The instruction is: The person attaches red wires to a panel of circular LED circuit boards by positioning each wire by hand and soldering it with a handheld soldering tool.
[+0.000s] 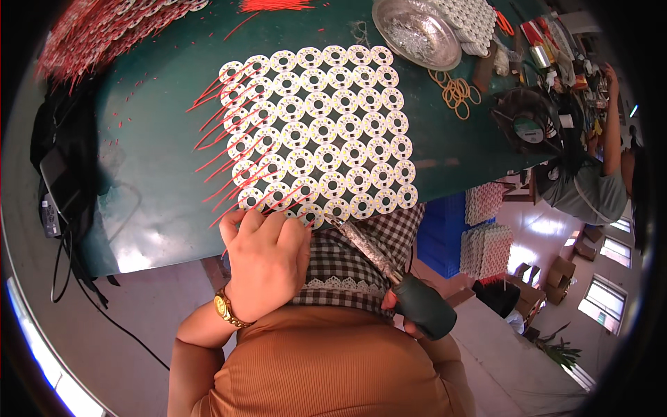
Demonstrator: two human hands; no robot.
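Note:
A panel of small round white LED boards [323, 131] with centre holes lies on the green table in front of me. Thin red wires [224, 161] stick out from its left columns toward the left. My left hand [267, 254] is closed at the panel's near left edge, its fingertips pinched on red wire; part of the wire shows beside the hand. My right hand [410, 325], mostly hidden behind the handle, grips a soldering iron [427, 309] with a dark green handle. The iron's tip is at the near row of boards, right of my left hand; contact cannot be made out.
A metal bowl [417, 33] stands at the far right, beside tan rubber bands [457, 96] and stacked panels [464, 21]. A black fan [524, 128] sits at the right edge. Wired panels [111, 31] lie far left. Another person [590, 184] is at right, beyond a blue crate [441, 240].

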